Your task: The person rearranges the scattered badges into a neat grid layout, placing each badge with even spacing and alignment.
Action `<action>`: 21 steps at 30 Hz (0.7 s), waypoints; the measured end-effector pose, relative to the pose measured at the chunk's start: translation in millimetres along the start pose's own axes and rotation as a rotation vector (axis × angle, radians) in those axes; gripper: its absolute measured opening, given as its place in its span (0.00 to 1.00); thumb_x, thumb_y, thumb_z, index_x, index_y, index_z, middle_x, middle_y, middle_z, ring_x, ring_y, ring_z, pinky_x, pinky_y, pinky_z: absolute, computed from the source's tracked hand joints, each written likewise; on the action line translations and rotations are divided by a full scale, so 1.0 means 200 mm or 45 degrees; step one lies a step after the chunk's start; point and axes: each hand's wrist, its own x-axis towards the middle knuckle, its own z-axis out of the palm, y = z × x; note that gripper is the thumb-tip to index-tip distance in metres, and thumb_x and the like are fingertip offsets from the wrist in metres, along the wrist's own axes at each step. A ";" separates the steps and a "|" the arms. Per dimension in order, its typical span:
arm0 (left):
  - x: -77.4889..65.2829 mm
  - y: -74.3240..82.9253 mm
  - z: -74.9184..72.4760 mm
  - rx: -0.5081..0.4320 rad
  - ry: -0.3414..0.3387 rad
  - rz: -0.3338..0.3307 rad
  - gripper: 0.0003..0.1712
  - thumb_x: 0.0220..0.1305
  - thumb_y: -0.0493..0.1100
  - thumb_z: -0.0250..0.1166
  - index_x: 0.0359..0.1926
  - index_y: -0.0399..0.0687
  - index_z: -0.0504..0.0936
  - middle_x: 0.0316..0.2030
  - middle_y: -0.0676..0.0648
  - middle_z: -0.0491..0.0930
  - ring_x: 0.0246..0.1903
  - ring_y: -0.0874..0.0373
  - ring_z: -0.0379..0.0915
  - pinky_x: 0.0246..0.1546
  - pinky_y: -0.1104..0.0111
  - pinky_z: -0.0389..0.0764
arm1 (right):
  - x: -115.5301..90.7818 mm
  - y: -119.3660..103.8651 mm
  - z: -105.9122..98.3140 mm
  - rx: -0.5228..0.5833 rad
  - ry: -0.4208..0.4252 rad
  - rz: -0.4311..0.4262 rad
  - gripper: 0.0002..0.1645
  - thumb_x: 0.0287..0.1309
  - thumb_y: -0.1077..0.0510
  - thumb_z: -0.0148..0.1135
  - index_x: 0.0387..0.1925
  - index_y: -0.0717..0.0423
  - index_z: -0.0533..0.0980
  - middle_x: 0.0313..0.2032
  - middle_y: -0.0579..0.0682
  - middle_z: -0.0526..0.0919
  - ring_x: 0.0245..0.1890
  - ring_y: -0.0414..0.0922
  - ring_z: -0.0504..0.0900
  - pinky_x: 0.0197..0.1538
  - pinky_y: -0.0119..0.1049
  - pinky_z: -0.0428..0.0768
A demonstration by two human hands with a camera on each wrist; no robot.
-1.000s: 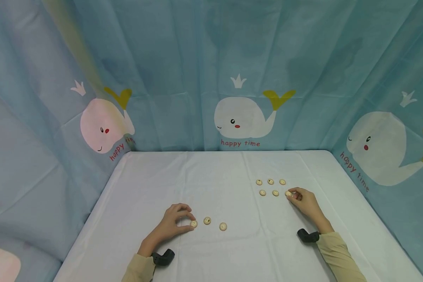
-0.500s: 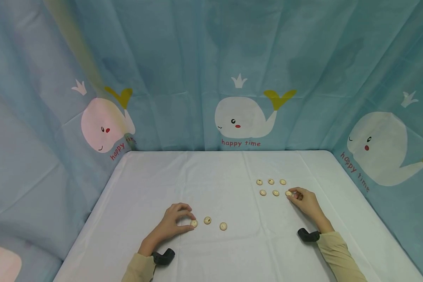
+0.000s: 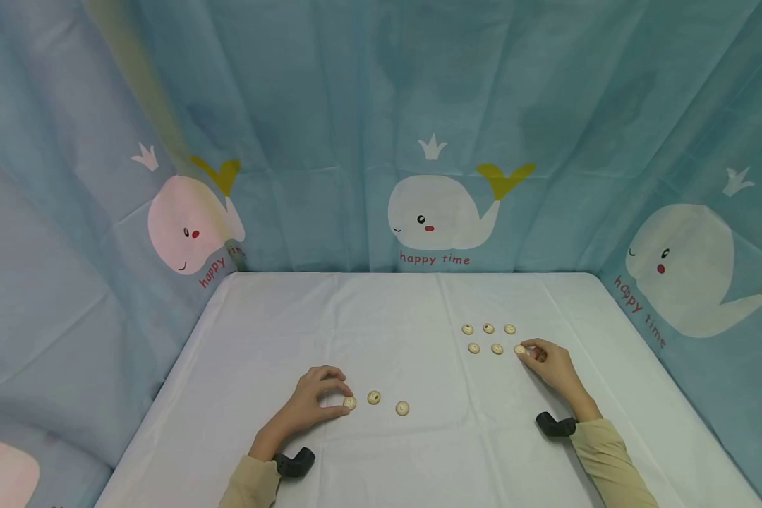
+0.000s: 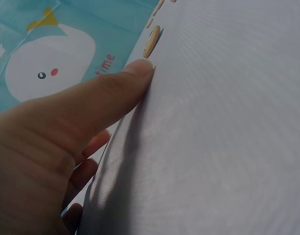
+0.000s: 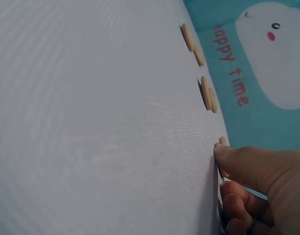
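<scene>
In the head view my left hand (image 3: pixel 309 403) lies at the left of the table, its thumb and index finger pinching the edges of a small round wooden disc (image 3: pixel 350 403). Just right of it are a second wooden disc (image 3: pixel 373 397) with a dark mark and a third, plain-looking wooden disc (image 3: pixel 403 408). My right hand (image 3: pixel 551 364) pinches another wooden disc (image 3: pixel 519 349), at the right end of the nearer of two short rows. In the left wrist view the thumb (image 4: pixel 137 68) hides the pinched disc. The right thumb (image 5: pixel 238 159) covers most of its disc in the right wrist view.
The far row holds several wooden discs, one being a pale disc (image 3: pixel 510 329) at its right end. A white cloth (image 3: pixel 381 466) covers the table. Blue whale-print curtains (image 3: pixel 317 141) hang behind and along both sides. Each wrist wears a black device (image 3: pixel 295 463).
</scene>
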 end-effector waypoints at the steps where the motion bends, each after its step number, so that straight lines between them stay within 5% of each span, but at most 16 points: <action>1: 0.00 0.00 0.00 0.000 0.000 0.000 0.11 0.48 0.56 0.71 0.35 0.68 0.82 0.49 0.54 0.73 0.52 0.55 0.62 0.54 0.46 0.59 | 0.00 0.00 0.00 -0.001 0.002 0.001 0.16 0.52 0.56 0.67 0.41 0.62 0.79 0.21 0.47 0.73 0.21 0.38 0.67 0.22 0.28 0.67; 21: 0.00 0.01 0.00 -0.022 -0.006 -0.004 0.12 0.48 0.55 0.72 0.35 0.70 0.81 0.48 0.54 0.73 0.52 0.55 0.62 0.54 0.46 0.57 | -0.06 -0.06 0.01 0.043 0.043 -0.039 0.14 0.51 0.59 0.67 0.40 0.60 0.79 0.22 0.46 0.73 0.20 0.34 0.68 0.21 0.27 0.68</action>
